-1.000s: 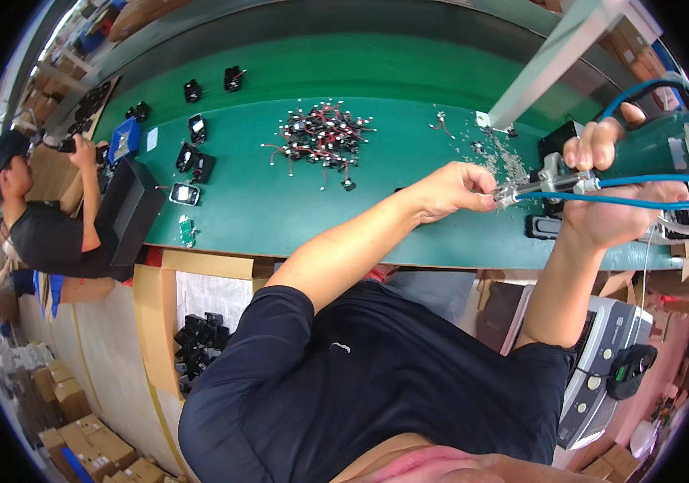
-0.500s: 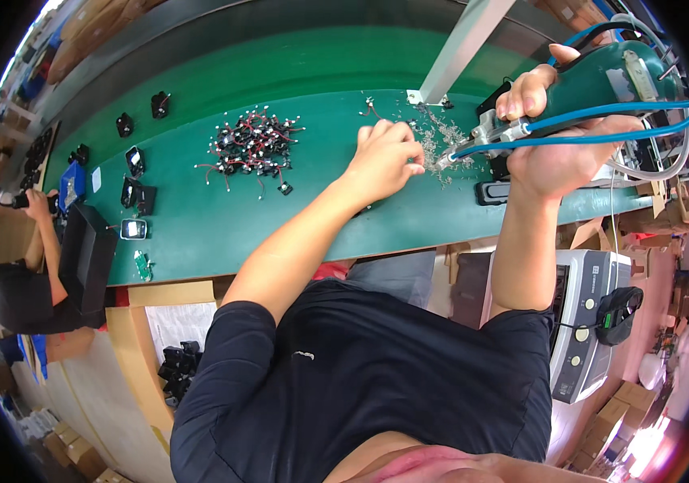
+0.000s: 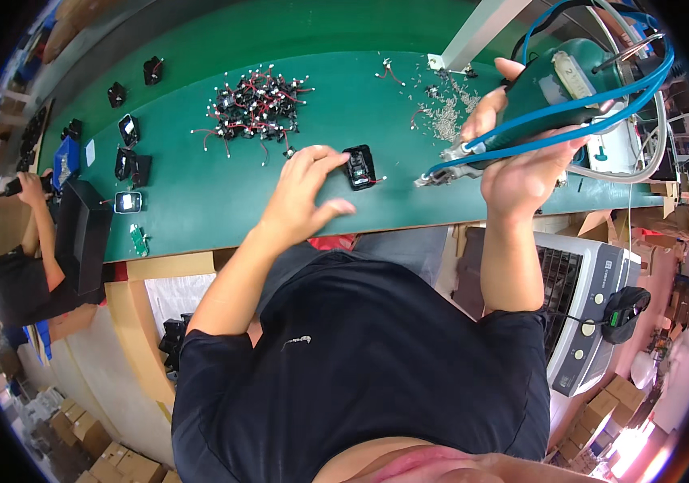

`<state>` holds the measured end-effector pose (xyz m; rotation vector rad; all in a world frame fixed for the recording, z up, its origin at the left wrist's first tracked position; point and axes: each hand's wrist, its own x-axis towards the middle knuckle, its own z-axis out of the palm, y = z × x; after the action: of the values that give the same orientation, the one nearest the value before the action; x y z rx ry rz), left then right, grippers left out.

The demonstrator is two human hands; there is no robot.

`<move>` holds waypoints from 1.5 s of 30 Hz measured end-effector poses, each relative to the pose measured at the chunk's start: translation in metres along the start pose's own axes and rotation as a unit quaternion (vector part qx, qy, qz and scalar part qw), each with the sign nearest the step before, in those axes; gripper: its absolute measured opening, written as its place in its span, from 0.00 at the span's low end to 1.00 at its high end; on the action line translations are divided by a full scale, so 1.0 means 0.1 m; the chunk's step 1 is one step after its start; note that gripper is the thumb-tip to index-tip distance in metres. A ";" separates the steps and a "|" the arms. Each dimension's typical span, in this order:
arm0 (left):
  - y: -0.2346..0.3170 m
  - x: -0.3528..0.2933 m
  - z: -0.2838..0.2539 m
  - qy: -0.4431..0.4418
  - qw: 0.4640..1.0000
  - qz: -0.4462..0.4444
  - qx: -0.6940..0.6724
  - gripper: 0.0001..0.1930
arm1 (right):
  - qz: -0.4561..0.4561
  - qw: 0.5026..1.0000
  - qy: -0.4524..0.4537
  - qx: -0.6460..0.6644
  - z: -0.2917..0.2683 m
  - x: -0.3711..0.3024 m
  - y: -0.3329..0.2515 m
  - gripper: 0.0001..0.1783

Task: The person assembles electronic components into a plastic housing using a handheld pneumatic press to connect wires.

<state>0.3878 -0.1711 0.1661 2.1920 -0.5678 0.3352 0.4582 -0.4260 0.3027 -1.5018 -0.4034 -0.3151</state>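
Observation:
My left hand is over the green bench, fingers spread and thumb apart, with nothing in its grasp. Its index fingertip reaches the left edge of a small black plastic housing, which lies open side up with a short wire at its right; whether they touch I cannot tell. My right hand grips a dark green hand-held air tool fed by blue hoses. The tool's metal nose points left, toward the housing but apart from it. A heap of small screws lies beyond the nose.
A pile of small black parts with red wires sits left of centre. Several black housings line the bench's left side, near a green circuit board. A white post stands at the back. At far left, a co-worker works beside a black bin.
My left hand has moved left and nearer from the screws, its fingers now spread. The tool has come left and nearer in my right hand. The black housing has come into sight.

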 end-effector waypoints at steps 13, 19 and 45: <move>-0.13 0.19 0.38 -0.013 0.999 -0.029 0.028 0.46 | -0.011 0.990 0.020 0.136 0.36 0.23 -0.04 0.64; -0.11 0.16 0.30 -0.034 0.997 -0.059 -0.029 0.43 | -0.043 0.969 -0.087 0.227 0.20 0.40 -0.18 0.61; -0.17 0.15 0.34 0.038 0.999 -0.014 -0.005 0.30 | 0.050 0.990 -0.054 0.118 0.64 -0.05 0.25 0.67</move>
<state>0.4107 -0.1920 0.1397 2.1658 -0.4946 0.3985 0.4601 -0.3607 0.2800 -1.3052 -0.4341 -0.1020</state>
